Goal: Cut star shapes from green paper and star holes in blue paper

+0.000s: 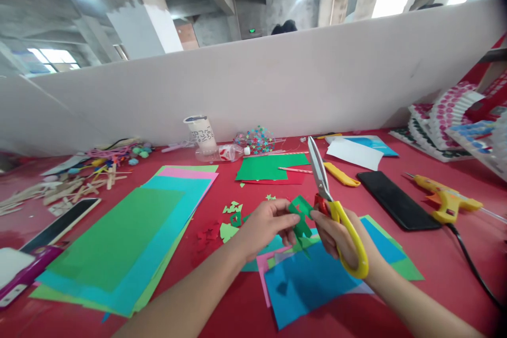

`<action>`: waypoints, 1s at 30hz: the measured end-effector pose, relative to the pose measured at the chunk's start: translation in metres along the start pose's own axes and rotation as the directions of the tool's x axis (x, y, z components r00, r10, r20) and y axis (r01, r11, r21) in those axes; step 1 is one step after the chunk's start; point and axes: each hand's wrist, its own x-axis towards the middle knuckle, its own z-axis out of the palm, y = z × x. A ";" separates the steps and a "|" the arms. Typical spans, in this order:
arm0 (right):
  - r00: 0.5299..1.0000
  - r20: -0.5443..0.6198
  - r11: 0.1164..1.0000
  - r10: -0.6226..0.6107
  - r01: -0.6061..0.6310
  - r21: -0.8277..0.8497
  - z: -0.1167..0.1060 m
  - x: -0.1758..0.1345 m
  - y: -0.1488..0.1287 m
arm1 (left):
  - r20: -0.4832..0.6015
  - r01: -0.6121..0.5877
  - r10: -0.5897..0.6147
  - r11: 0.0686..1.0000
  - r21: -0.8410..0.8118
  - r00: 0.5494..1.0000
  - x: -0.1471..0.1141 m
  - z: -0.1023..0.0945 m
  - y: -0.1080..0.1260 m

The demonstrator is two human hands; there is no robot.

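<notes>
My left hand [269,221] pinches a small cut piece of green paper [304,226] with holes in it. In my right hand [337,233] are yellow-handled scissors [321,171], blades together and pointing up, while the fingertips also touch the green paper's right edge. Something small and red shows by the scissors' pivot; I cannot tell what it is. Beneath both hands lie blue sheets [304,280] over pink and green ones. Left of my left hand are light green cut-outs [228,232] and red paper scraps [208,236].
A stack of coloured sheets [130,243] lies left, beside a phone [59,224] and wooden sticks [59,190]. A black phone [396,198] and yellow glue gun [449,195] with a cord lie right. A plastic bottle [222,153] lies before the white partition [253,90].
</notes>
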 end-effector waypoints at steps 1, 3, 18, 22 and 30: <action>1.000 -0.002 1.000 -0.007 0.007 -0.008 -0.001 0.000 0.002 | -0.049 0.004 -0.003 0.999 0.032 0.999 -0.002 -0.007 0.003; 1.000 -0.007 1.000 -0.018 0.018 -0.010 -0.002 0.003 0.005 | -0.197 0.018 0.024 0.978 0.207 0.980 -0.008 -0.029 0.009; 1.000 -0.026 0.999 0.008 -0.009 -0.042 -0.007 0.012 0.017 | -0.349 0.176 0.084 0.741 0.649 0.934 -0.029 -0.078 -0.023; 1.000 -0.016 0.997 0.008 -0.009 -0.080 -0.007 0.010 0.013 | 0.000 0.051 -0.075 0.686 0.726 0.997 -0.040 -0.029 -0.010; 0.999 -0.038 0.998 0.024 -0.027 -0.060 -0.005 0.008 0.005 | 0.081 -0.009 -0.096 0.588 0.809 0.992 -0.041 0.016 -0.022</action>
